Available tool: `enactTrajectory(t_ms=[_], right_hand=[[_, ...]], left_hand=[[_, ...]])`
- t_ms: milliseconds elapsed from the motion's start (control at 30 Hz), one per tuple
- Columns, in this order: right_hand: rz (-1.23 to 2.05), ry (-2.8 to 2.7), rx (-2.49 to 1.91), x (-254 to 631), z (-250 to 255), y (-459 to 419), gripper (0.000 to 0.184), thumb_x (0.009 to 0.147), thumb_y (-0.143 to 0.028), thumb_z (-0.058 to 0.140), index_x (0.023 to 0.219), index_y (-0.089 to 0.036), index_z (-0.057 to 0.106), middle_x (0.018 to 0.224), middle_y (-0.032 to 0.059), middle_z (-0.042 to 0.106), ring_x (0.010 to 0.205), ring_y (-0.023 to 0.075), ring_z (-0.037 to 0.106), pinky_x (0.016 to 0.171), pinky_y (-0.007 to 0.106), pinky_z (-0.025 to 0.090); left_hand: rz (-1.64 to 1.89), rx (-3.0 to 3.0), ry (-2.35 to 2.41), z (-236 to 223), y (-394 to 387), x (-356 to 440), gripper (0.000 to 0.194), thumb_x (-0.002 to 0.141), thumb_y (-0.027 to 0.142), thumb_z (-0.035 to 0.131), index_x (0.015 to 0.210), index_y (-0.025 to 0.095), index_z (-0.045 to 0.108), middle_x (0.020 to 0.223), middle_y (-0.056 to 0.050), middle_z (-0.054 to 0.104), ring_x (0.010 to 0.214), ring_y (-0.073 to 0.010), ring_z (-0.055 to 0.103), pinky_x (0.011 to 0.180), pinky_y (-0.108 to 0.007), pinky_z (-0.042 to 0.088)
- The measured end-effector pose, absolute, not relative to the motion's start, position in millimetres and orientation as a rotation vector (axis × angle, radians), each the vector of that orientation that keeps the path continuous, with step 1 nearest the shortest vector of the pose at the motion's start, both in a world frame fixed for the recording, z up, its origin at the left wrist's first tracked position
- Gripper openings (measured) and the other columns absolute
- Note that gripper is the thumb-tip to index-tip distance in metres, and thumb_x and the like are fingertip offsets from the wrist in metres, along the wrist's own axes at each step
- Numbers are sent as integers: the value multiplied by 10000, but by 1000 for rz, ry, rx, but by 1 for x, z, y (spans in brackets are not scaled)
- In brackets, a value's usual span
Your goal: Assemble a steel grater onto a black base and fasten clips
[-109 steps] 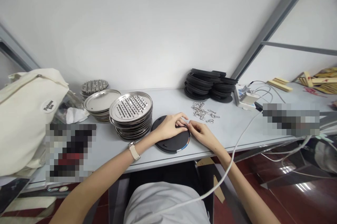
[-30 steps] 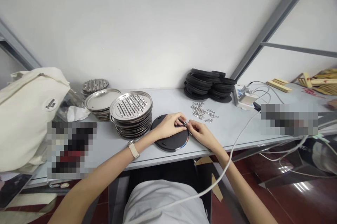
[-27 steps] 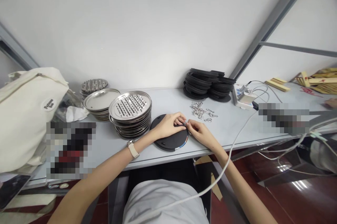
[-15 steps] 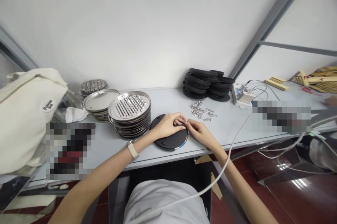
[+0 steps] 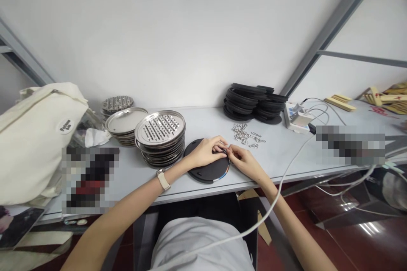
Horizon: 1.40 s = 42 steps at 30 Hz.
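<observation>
A black round disc (image 5: 206, 172) lies flat on the grey table near its front edge, with a thin striped strip of red, blue and white along its right rim. My left hand (image 5: 208, 152) lies across the disc, its curled fingers and thumb gripping at the upper right rim. At the same spot, my right hand (image 5: 244, 162) pinches thumb and fingertips together; what sits in the pinch is too small to make out. Just beyond my right hand is a loose heap of small metal hooks (image 5: 243, 134). Left of the disc stands a stack of round metal graters (image 5: 160, 129).
Stacked black discs (image 5: 243, 99) stand against the wall. Plain metal plates (image 5: 125, 120) and more graters (image 5: 117, 103) are at the left, beside a cream bag (image 5: 38, 143). A power strip (image 5: 297, 120) lies at right, and a white cable (image 5: 280, 190) hangs across my right forearm.
The whole view has shifted slightly, so things appear a little further right. Both hands keep nearly the same pose at the disc's rim.
</observation>
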State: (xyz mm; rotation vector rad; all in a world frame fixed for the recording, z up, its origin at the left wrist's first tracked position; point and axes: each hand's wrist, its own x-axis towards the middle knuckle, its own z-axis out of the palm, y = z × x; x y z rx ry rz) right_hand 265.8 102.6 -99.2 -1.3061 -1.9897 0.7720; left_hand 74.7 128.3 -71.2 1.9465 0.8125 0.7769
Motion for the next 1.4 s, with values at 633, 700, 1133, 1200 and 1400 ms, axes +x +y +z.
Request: enactTrajectory(t_ms=[633, 700, 1133, 1200, 1400], right_hand=[[796, -2021, -1295, 268, -98, 103, 338, 959, -397, 387, 680, -207, 363, 589, -53, 342, 555, 116, 337, 542, 256, 272], [844, -1996, -1273, 270, -97, 102, 341, 955, -407, 396, 682, -204, 376, 609, -49, 339, 570, 116, 333, 548, 254, 280], [773, -1801, -1388, 259, -99, 105, 387, 949, -444, 394, 646, -206, 353, 575, -46, 348, 556, 121, 363, 542, 255, 280], [762, -1894, -1352, 257, -98, 105, 359, 953, -423, 397, 671, -202, 394, 589, -41, 383, 566, 124, 373, 551, 258, 284], [772, -1988, -1294, 263, -95, 103, 360, 969, -427, 366, 690, -202, 408, 614, -32, 409, 581, 132, 381, 560, 261, 296]], left_hand=[[825, 1854, 763, -79, 133, 76, 429, 734, 119, 698, 1121, 182, 523, 899, -55, 720, 841, -157, 695, 813, -282, 538], [815, 1864, 761, -79, 132, 76, 422, 748, 129, 686, 1131, 189, 518, 933, -64, 728, 851, -157, 696, 817, -282, 535], [851, 1940, 819, -84, 135, 75, 493, 739, 168, 712, 1190, 208, 519, 1137, -87, 668, 860, -136, 672, 809, -268, 519], [855, 1941, 821, -84, 135, 75, 464, 737, 172, 713, 1162, 203, 533, 1163, -87, 656, 854, -134, 672, 801, -263, 520], [810, 1919, 854, -79, 132, 76, 413, 747, 198, 708, 1126, 191, 545, 936, -41, 727, 846, -156, 680, 797, -272, 526]])
